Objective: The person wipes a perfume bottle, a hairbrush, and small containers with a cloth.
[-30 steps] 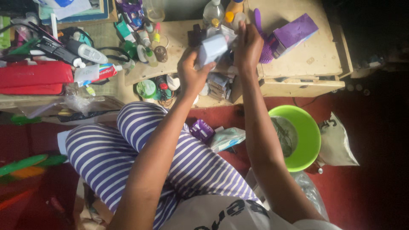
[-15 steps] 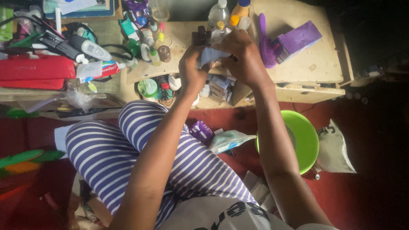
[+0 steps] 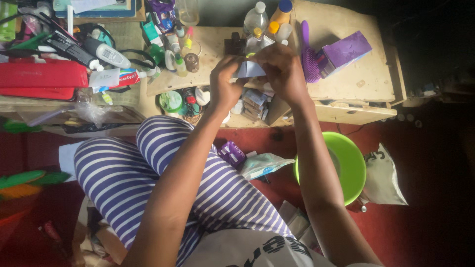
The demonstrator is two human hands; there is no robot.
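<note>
Pale packet pinched between both hands

Fingers of both our hands meet on a small pale grey-blue packet (image 3: 249, 69), held up in the air above the front edge of the low wooden table (image 3: 366, 79). Our left hand (image 3: 223, 83) is curled, thumb and fingertips closed on the packet's left edge; our right hand (image 3: 283, 69) is closed over its right side, pinching from above. We judge the packet light and thin: it creases into a pointed fold where we hold it, so it looks soft and pliable rather than stiff, and a smooth wrapper of that kind could slip. Gripping near the edges or corners, as we do now, seems the surest hold; the middle would only buckle. Whether anything is inside we cannot tell. Beneath our hands lie a purple box (image 3: 347, 49) and a purple brush (image 3: 310, 62) on the table, with bottles behind, and a green bowl (image 3: 355, 165) stands on the red floor by our striped knees.
</note>
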